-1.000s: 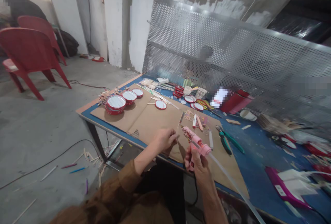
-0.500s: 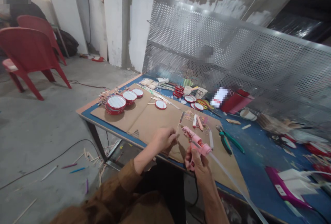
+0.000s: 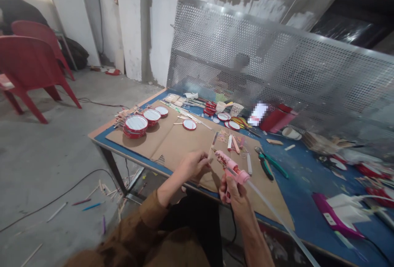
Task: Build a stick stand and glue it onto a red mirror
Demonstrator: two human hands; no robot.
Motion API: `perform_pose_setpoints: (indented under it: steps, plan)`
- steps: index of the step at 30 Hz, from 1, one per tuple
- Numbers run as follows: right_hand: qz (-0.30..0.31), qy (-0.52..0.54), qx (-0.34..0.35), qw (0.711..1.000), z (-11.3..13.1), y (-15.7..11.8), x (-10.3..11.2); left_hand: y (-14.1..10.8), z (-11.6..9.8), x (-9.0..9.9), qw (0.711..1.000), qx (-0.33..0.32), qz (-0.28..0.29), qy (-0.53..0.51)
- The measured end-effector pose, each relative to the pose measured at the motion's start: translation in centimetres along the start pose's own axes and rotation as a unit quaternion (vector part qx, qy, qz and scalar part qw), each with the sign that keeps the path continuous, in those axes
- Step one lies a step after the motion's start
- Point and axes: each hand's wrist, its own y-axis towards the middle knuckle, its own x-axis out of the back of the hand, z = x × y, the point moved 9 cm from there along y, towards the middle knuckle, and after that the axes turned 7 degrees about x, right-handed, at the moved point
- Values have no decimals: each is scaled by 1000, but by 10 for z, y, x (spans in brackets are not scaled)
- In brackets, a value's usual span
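Observation:
My right hand (image 3: pixel 232 191) is wrapped round the handle of a pink glue gun (image 3: pixel 230 165). A long translucent glue stick (image 3: pixel 277 209) runs out of its back end towards me. My left hand (image 3: pixel 195 165) is closed, its fingertips pinching a thin wooden stick (image 3: pixel 211 148) that points away from me. The gun's nozzle is right beside this stick; whether they touch I cannot tell. Both hands are over a cardboard sheet (image 3: pixel 175 141) on the blue table. Ahead of them lie a white marker-like tube (image 3: pixel 229 143) and a pink one (image 3: pixel 236 144).
Stacked red-rimmed round discs (image 3: pixel 136 126) stand at the left, with a single disc (image 3: pixel 189 124) mid-sheet. Green-handled pliers (image 3: pixel 266 166) and a purple power strip (image 3: pixel 334 217) lie to the right. Behind the table leans a perforated metal panel (image 3: pixel 209 37). Red chairs (image 3: pixel 27 61) stand left.
The view has shifted slightly, so the scene sits a little further left. Both hands keep the same grip, with the nozzle still close to the stick.

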Motion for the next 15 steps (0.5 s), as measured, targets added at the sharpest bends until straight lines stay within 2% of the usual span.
perform_pose_setpoints:
  steps: [5,15]
  plan:
    - [-13,30,-61,998,-11,-2,-1,1,1,-2,999,-17,8,-30]
    - [-3,23,-43,999,-13,-6,0,0,2,-2,998,-25,23,-47]
